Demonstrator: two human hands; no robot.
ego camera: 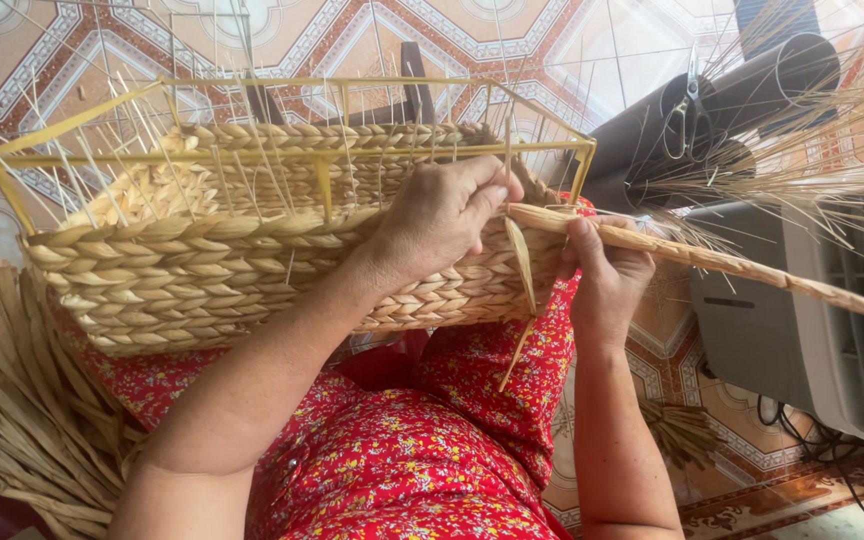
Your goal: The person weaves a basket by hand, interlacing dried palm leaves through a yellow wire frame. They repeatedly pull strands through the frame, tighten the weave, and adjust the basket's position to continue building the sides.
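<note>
A half-woven straw basket (192, 270) on a yellow wire frame (282, 155) rests on my lap, over a red flowered dress. My left hand (442, 215) presses on the basket's right corner, fingers curled over the rim by a frame upright. My right hand (607, 270) sits just right of that corner, pinching a long twisted straw rope (732, 265) that runs off to the right. A loose straw strip (522, 290) hangs down between the two hands.
A bundle of dried straw (12, 400) lies at my left on the patterned tile floor. Dark rolled tubes (732, 95) with scissors (690, 115) on them and loose straw lie at upper right. A grey fan-like appliance (812, 320) with cables stands at right.
</note>
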